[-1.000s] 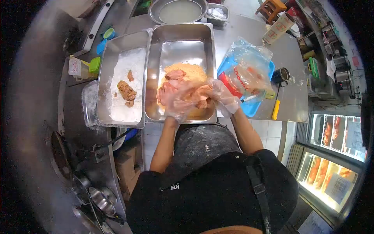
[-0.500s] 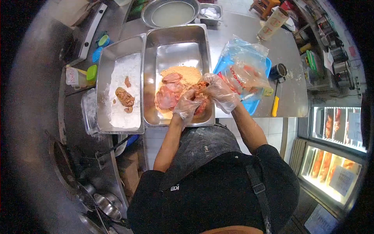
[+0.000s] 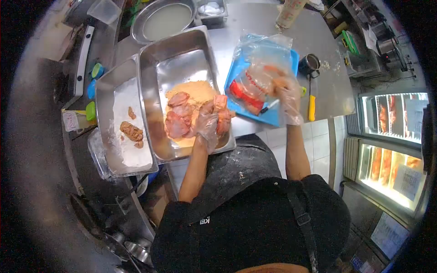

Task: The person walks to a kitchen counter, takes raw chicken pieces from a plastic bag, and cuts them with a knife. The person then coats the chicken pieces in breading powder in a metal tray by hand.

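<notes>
1. Steel pan (image 3: 105, 100), far left: white powder, with a brown meat clump (image 3: 131, 131) on it.
2. Wider steel pan (image 3: 168, 68), alongside: orange-tinted powder (image 3: 200, 88), raw meat pieces (image 3: 179, 123) on its near part.
3. Left hand (image 3: 207, 123), gloved, over the wider pan: fingers apparently clamped on the left side of a raw meat chunk (image 3: 221, 103).
4. The chunk: directly right of the left hand, beside the pan's right wall; long axis running away from the body. Left hand nearer; right hand well apart from it.
5. Blue tray (image 3: 272, 118): clear plastic bag (image 3: 257, 83) with red print.
6. Right hand (image 3: 289, 100), gloved, blurred, at the bag's right side; finger closure cannot be told.
7. Yellow-handled tool (image 3: 312, 107), right of that hand, on the table (image 3: 332, 91).
</notes>
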A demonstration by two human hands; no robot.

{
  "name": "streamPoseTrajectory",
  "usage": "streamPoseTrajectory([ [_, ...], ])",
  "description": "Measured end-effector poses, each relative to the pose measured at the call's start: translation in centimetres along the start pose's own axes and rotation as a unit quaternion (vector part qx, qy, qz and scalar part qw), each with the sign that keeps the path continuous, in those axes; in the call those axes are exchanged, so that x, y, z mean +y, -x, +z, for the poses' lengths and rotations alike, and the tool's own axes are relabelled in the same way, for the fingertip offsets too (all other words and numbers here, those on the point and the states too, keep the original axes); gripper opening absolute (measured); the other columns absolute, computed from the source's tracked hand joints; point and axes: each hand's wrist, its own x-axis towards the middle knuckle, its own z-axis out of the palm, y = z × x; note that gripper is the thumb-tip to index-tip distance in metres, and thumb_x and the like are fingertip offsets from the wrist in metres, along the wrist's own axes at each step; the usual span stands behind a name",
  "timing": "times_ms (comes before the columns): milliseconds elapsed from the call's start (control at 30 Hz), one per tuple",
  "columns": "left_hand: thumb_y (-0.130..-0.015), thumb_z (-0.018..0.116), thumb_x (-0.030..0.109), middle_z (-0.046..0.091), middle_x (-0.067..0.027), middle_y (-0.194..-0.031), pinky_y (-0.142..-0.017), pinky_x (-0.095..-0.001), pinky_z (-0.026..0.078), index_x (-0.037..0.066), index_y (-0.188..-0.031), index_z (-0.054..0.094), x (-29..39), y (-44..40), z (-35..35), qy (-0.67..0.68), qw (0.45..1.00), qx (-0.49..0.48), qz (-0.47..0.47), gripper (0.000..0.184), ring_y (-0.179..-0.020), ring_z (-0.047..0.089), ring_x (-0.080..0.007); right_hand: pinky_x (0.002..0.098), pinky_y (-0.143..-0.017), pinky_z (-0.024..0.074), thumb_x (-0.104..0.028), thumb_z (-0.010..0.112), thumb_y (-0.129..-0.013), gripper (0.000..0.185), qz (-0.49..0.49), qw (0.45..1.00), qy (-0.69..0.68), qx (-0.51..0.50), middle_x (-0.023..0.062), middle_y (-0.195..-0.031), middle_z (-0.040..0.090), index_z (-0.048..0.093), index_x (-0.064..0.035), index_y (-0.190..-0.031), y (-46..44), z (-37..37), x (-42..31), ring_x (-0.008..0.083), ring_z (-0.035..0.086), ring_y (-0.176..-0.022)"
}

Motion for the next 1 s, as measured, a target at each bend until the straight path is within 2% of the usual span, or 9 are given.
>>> streamPoseTrajectory([
  [167, -0.087, 0.051, 0.033, 0.041, 0.0018, -0.062, -0.038, -0.0231, 0.029, 0.015, -0.076, 0.044, -3.8, -5.5, -0.9, 0.170, 0.969, -0.131, -0.120, 0.022, -0.049, 0.040, -0.0075, 0.0305, -0.055, 0.0472, -0.024, 0.061, -0.077, 0.025, -0.034, 0.895, 0.428, 0.119, 0.0108, -0.070, 0.060, 0.064, -0.0012, -0.087, -3.1, -14.7, 9.4, 0.0146, 0.058, -0.060],
  [233, -0.088, 0.051, 0.033, 0.047, 0.0009, -0.066, -0.044, -0.0243, 0.037, 0.014, -0.080, 0.048, -5.1, -5.9, 0.6, 0.027, 0.999, -0.035, 0.004, 0.020, -0.056, 0.048, -0.0111, 0.0384, -0.074, 0.0474, -0.024, 0.053, -0.077, 0.029, 0.136, 0.814, 0.559, 0.082, 0.0185, -0.088, 0.063, 0.064, 0.0015, -0.085, -3.5, -16.3, 10.5, 0.0314, 0.060, -0.083],
  [367, -0.089, 0.048, 0.033, 0.055, -0.0051, -0.083, -0.061, -0.0295, 0.045, 0.009, -0.095, 0.051, -8.2, -6.3, 1.2, -0.173, 0.974, 0.032, 0.140, 0.025, -0.071, 0.056, -0.0189, 0.0411, -0.068, 0.0483, -0.022, 0.052, -0.079, 0.027, 0.068, 0.796, 0.589, 0.118, 0.0180, -0.091, 0.063, 0.063, -0.0036, -0.095, -5.0, -18.5, 20.2, 0.0340, 0.061, -0.077],
  [500, -0.090, 0.046, 0.033, 0.061, -0.0109, -0.099, -0.076, -0.0342, 0.051, 0.004, -0.110, 0.053, -9.5, -7.7, 0.9, -0.316, 0.913, 0.070, 0.247, 0.035, -0.085, 0.061, -0.0254, 0.0433, -0.077, 0.0462, -0.013, 0.050, -0.076, 0.019, 0.106, 0.839, 0.511, 0.158, 0.0244, -0.091, 0.060, 0.059, 0.0017, -0.085, -3.3, -20.0, 19.6, 0.0373, 0.059, -0.087],
  [567, -0.091, 0.046, 0.035, 0.060, -0.0126, -0.100, -0.080, -0.0375, 0.050, 0.000, -0.111, 0.051, -9.2, -9.8, 1.3, 0.112, 0.994, 0.006, -0.010, 0.040, -0.089, 0.060, -0.0249, 0.0447, -0.077, 0.0454, -0.013, 0.051, -0.074, 0.022, 0.102, 0.856, 0.494, 0.112, 0.0274, -0.091, 0.058, 0.058, 0.0045, -0.085, -1.5, -23.3, 21.2, 0.0394, 0.057, -0.087],
  [633, -0.089, 0.048, 0.035, 0.060, -0.0133, -0.096, -0.082, -0.0391, 0.049, 0.001, -0.109, 0.051, -9.2, -9.0, 4.4, 0.131, 0.991, 0.001, -0.029, 0.040, -0.089, 0.060, -0.0256, 0.0448, -0.075, 0.0439, -0.016, 0.047, -0.081, 0.024, 0.110, 0.804, 0.585, 0.013, 0.0244, -0.084, 0.060, 0.060, 0.0028, -0.088, 0.1, -24.7, 16.8, 0.0397, 0.056, -0.083],
  [833, -0.083, 0.061, 0.031, 0.059, -0.0130, -0.089, -0.075, -0.0362, 0.052, 0.001, -0.107, 0.052, -10.2, -10.8, 2.9, -0.085, 0.994, -0.056, -0.045, 0.039, -0.085, 0.060, -0.0231, 0.0392, -0.065, 0.0462, -0.031, 0.061, -0.077, 0.036, 0.209, 0.859, 0.411, 0.221, 0.0221, -0.077, 0.059, 0.059, 0.0025, -0.091, 3.5, -28.3, 14.6, 0.0330, 0.058, -0.073],
  [933, -0.085, 0.058, 0.031, 0.060, -0.0115, -0.087, -0.067, -0.0330, 0.052, 0.001, -0.105, 0.053, -10.6, -12.4, 0.6, -0.133, 0.989, 0.001, -0.063, 0.037, -0.076, 0.061, -0.0218, 0.0364, -0.062, 0.0458, -0.025, 0.066, -0.075, 0.029, 0.123, 0.972, -0.039, 0.195, 0.0158, -0.077, 0.060, 0.059, -0.0025, -0.092, 3.7, -27.4, 15.1, 0.0281, 0.058, -0.071],
  [1000, -0.086, 0.058, 0.030, 0.061, -0.0093, -0.085, -0.063, -0.0309, 0.051, 0.001, -0.103, 0.055, -11.2, -13.8, -1.7, -0.165, 0.986, 0.029, 0.012, 0.033, -0.075, 0.061, -0.0196, 0.0381, -0.061, 0.0456, -0.022, 0.063, -0.079, 0.022, -0.029, 0.989, 0.118, 0.087, 0.0139, -0.079, 0.061, 0.059, -0.0047, -0.092, 1.9, -21.8, 9.9, 0.0292, 0.059, -0.071],
])
